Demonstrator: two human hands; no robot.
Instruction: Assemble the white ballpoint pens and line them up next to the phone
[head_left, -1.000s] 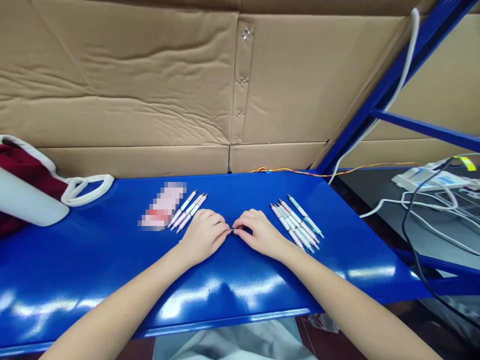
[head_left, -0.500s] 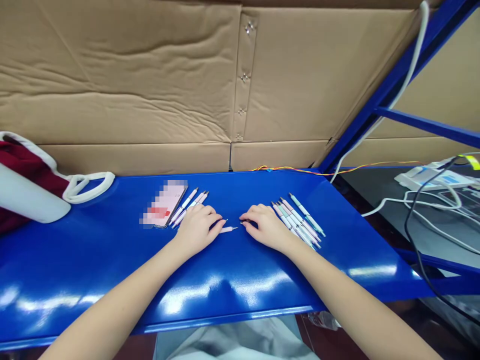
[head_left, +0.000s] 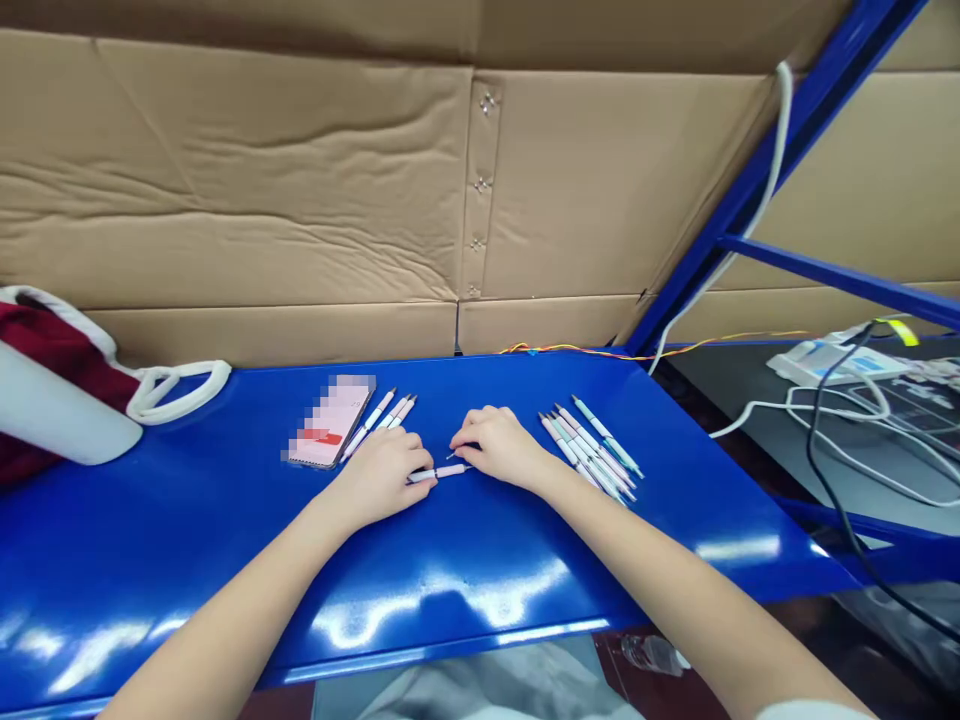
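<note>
My left hand (head_left: 386, 474) is closed on a white and pink pen (head_left: 450, 470), which lies low over the table and points right. Close beside the pen's right end is my right hand (head_left: 496, 446), its thumb and fingers pinched together. A small thin tip shows at those fingertips, too small to name. To the left, several pens (head_left: 371, 422) lie partly behind my left hand, beside a pink phone (head_left: 337, 420) that is blurred out. Right of my right hand lies a row of several pastel pens (head_left: 592, 450), slanted side by side.
The blue table (head_left: 420, 560) ends at a cardboard wall (head_left: 300, 200). A white cylinder (head_left: 67, 410) and a dark red bag (head_left: 45, 340) with white straps stand at left. At right are a blue frame post (head_left: 742, 220), white cables (head_left: 802, 410) and a black cable (head_left: 817, 470).
My right hand has moved left, up to the pen's end. My left hand has shifted slightly left and down and now grips the pen. The view has tilted up a little.
</note>
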